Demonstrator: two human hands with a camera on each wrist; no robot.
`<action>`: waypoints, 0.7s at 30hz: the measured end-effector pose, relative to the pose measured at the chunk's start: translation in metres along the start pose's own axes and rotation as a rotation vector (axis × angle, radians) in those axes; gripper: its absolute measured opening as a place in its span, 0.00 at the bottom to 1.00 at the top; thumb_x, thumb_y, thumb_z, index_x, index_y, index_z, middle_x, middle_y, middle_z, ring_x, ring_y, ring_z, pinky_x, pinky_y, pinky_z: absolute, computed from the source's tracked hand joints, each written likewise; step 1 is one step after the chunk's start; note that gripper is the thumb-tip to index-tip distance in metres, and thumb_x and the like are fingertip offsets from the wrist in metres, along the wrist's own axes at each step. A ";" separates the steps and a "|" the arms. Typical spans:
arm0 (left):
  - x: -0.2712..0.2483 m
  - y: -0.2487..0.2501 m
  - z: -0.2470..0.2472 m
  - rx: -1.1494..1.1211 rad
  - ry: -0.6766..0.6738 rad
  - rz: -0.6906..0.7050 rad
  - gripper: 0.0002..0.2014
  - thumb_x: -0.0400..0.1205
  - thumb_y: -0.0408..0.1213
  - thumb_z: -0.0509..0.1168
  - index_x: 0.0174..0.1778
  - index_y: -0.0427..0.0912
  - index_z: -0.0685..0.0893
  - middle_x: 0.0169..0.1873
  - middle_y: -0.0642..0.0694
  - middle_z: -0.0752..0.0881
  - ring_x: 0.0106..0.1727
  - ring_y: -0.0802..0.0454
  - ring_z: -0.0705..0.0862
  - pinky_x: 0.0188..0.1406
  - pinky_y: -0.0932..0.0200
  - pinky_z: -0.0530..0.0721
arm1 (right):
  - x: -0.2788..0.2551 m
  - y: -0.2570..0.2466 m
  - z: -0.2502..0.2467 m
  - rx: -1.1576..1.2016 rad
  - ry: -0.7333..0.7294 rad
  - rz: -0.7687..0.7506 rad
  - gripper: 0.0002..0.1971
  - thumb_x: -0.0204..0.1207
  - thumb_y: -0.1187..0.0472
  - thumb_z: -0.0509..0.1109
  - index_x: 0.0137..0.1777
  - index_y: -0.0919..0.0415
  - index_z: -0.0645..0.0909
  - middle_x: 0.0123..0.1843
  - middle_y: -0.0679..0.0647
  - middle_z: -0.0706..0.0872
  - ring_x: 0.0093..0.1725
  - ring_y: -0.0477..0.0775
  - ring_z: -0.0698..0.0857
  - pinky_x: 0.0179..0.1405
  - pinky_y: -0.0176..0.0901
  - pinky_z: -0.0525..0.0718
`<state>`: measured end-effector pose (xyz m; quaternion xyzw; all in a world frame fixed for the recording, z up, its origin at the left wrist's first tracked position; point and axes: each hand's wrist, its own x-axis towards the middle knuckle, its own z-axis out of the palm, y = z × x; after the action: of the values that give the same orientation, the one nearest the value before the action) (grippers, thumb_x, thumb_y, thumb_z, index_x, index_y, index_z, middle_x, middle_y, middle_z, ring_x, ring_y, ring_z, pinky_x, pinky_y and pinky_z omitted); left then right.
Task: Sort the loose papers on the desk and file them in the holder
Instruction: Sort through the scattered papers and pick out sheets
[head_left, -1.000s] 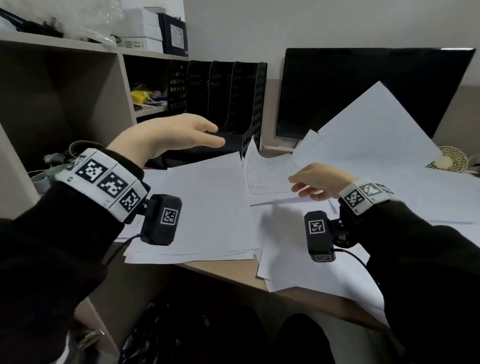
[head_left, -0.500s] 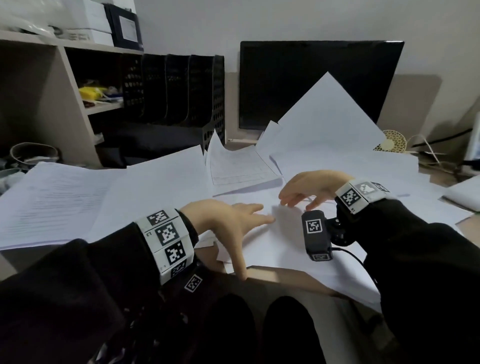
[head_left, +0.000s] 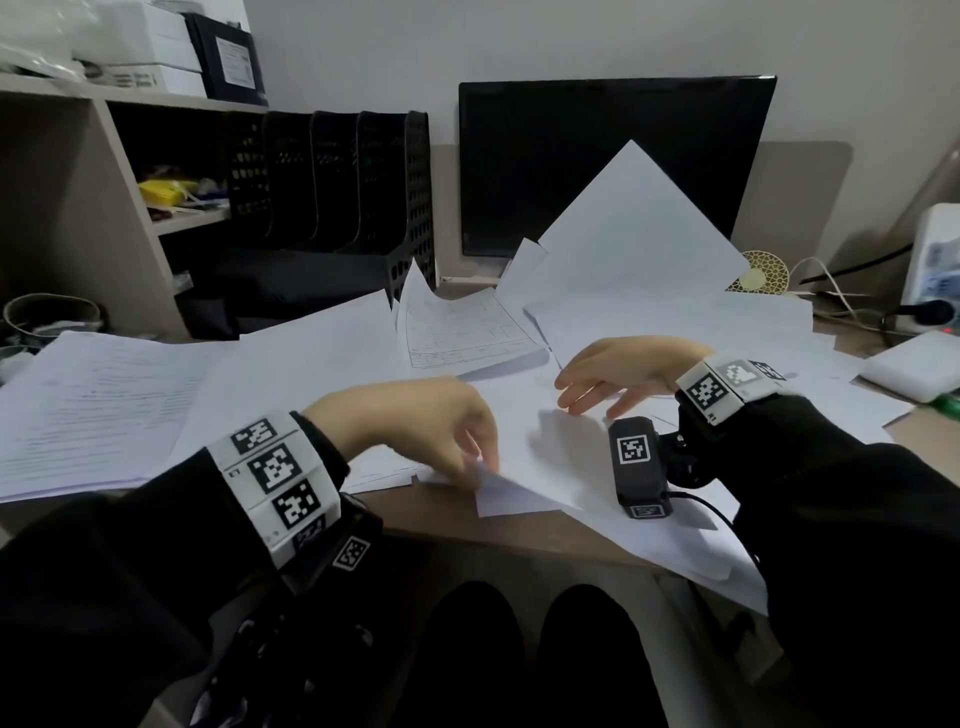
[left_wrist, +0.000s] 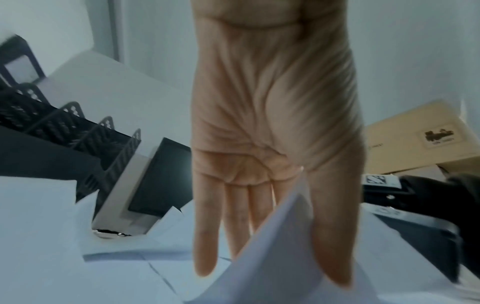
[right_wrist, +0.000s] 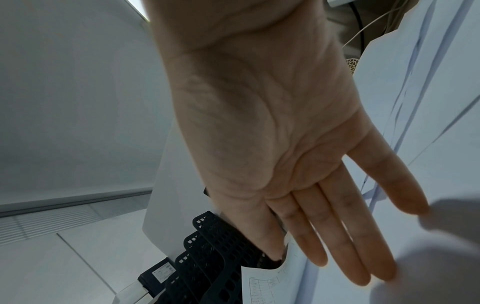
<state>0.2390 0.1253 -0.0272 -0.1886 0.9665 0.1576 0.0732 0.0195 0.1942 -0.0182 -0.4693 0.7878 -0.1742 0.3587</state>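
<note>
A: Where is the left hand (head_left: 415, 421) relative to the monitor (head_left: 613, 161)?
B: Well in front of it, at the desk's (head_left: 519, 535) near edge. Thumb and fingers pinch the lifted corner of a blank sheet (head_left: 511, 493); the wrist view shows that corner (left_wrist: 272, 257) rising between the thumb and the straight fingers.

A: And the right hand (head_left: 618, 371)?
B: Also in front of the monitor, nearer to it than the left hand is. It holds nothing. The fingers (right_wrist: 337, 236) are straight and spread, tips down at the papers; whether they touch I cannot tell.

A: Where are the loose papers (head_left: 322, 374)?
B: Spread across the desk in front of the monitor. One large sheet (head_left: 634, 244) leans up against the screen, a printed form (head_left: 462, 332) lies below the monitor's left corner, and a stack of printed pages (head_left: 98, 405) sits far to the left.

A: The holder (head_left: 332, 197)?
B: Black, slotted, just left of the monitor, upright. The slots look dark; what they contain I cannot tell.
</note>
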 end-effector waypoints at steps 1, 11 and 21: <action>0.002 -0.003 -0.005 -0.027 0.079 0.000 0.05 0.75 0.39 0.73 0.43 0.43 0.88 0.34 0.51 0.85 0.34 0.60 0.81 0.36 0.59 0.81 | 0.000 0.000 -0.001 0.002 0.008 0.001 0.15 0.85 0.54 0.59 0.66 0.61 0.78 0.59 0.52 0.88 0.60 0.51 0.87 0.67 0.55 0.80; 0.027 -0.017 -0.064 -0.279 0.487 -0.006 0.05 0.78 0.38 0.72 0.49 0.45 0.91 0.45 0.50 0.91 0.50 0.55 0.88 0.58 0.54 0.85 | -0.004 0.001 -0.024 0.194 0.090 -0.034 0.23 0.86 0.43 0.50 0.59 0.58 0.80 0.51 0.52 0.90 0.48 0.52 0.88 0.45 0.45 0.81; 0.064 -0.029 -0.095 -0.649 0.924 -0.011 0.03 0.82 0.38 0.68 0.48 0.45 0.86 0.45 0.48 0.89 0.47 0.50 0.88 0.51 0.51 0.88 | -0.029 0.005 -0.049 0.470 0.207 -0.179 0.24 0.76 0.30 0.55 0.61 0.42 0.81 0.64 0.43 0.85 0.65 0.47 0.82 0.71 0.45 0.71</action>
<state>0.1837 0.0461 0.0410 -0.2561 0.7991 0.3472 -0.4186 -0.0101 0.2186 0.0241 -0.4207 0.7135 -0.4304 0.3586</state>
